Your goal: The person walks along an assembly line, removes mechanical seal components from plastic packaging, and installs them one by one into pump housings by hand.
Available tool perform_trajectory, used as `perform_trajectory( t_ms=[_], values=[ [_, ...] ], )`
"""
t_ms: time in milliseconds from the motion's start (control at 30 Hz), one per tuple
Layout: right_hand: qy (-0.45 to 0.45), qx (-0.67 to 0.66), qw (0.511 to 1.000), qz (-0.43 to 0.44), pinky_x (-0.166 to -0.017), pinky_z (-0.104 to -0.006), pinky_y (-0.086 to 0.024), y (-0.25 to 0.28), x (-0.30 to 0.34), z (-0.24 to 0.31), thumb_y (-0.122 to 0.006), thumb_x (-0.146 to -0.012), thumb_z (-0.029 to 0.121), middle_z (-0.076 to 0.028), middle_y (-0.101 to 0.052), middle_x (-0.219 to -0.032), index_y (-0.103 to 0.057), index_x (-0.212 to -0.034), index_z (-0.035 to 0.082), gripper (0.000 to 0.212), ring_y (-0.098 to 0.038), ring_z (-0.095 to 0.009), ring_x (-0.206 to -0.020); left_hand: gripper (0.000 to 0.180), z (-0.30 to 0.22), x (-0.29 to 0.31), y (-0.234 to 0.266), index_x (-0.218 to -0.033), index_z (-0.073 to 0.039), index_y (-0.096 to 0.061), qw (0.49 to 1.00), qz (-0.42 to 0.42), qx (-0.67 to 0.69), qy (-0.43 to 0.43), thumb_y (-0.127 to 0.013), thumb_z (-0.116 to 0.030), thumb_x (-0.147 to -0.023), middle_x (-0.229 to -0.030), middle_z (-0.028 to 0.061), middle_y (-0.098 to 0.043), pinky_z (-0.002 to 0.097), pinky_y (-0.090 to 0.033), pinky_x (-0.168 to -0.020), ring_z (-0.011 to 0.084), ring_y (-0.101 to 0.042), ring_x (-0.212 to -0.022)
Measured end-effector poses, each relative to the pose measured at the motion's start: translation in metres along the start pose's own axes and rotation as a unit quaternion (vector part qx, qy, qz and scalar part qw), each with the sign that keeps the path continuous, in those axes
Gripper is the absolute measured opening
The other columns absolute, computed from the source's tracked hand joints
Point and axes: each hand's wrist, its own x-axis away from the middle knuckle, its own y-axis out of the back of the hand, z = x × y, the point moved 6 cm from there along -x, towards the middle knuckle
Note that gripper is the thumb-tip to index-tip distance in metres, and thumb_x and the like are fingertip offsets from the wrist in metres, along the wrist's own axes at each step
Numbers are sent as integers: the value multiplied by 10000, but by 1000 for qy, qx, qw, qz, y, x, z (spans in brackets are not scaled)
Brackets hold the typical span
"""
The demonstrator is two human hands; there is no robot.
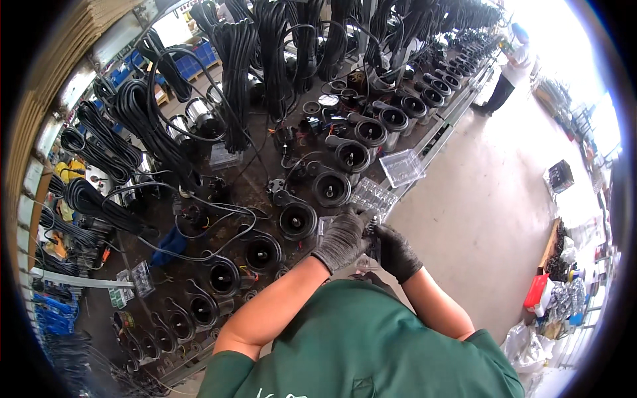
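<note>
My left hand [342, 241], in a dark grey knit glove, is closed at the table's edge in front of my body. Close against it on the right is my right hand [397, 253], gloved the same way, its fingers bent inward. Both meet around a small dark piece with metallic glints [371, 227], mostly hidden by the gloves. Just beyond the fingers lies a clear plastic tray [373, 198] with small shiny parts in its pockets. The nearest round black pump housings [298, 221] stand to the left of my left hand, their hollow fronts showing a central shaft.
A long row of black housings [352, 156] follows the table edge. Another clear tray [402, 168] sits at the edge. Coiled black cables [236, 83] hang above the table. A blue cloth [169, 246] lies left. One person [514, 68] stands at the far right on the grey floor [474, 199].
</note>
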Motion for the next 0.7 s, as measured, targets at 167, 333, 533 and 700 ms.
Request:
perform_trajectory(
  t_ms=[167,333,533,700],
  values=[
    [-38,-28,997,56,-964,-397,-566,21,-13,10,-636,-1003,263,-127,-716,-1187,-590,-1360,-7,450,-701,-260,-1059,617,-2,-15,-2,-1303,-93,-652,997,29,57,37,-854,-106,-720,-1272,185,-554,462,-480,-1082,379,-554,-1229],
    [-25,0,998,56,-945,-389,-572,27,-34,33,-610,-1004,263,-131,-725,-1181,-606,-1345,-20,443,-707,-254,-1041,581,9,-34,-16,-1240,-80,-648,997,-26,76,21,-868,-56,-704,-1239,147,-559,404,-522,-1016,303,-595,-1166],
    [-58,15,998,-6,-928,-379,-577,65,-71,68,-637,-988,245,-110,-737,-1115,-682,-1186,17,305,-712,-239,-988,552,27,-71,-3,-1184,-81,-607,981,-30,138,135,-891,-96,-711,-1113,116,-613,372,-567,-901,252,-650,-984],
    [-56,-46,997,-30,-893,-387,-584,110,-84,117,-645,-988,254,-102,-736,-1043,-676,-1146,45,264,-707,-248,-958,498,85,-73,34,-1202,-64,-637,968,-21,14,248,-863,-123,-761,-1196,145,-658,378,-557,-972,270,-666,-1101]
  ],
)
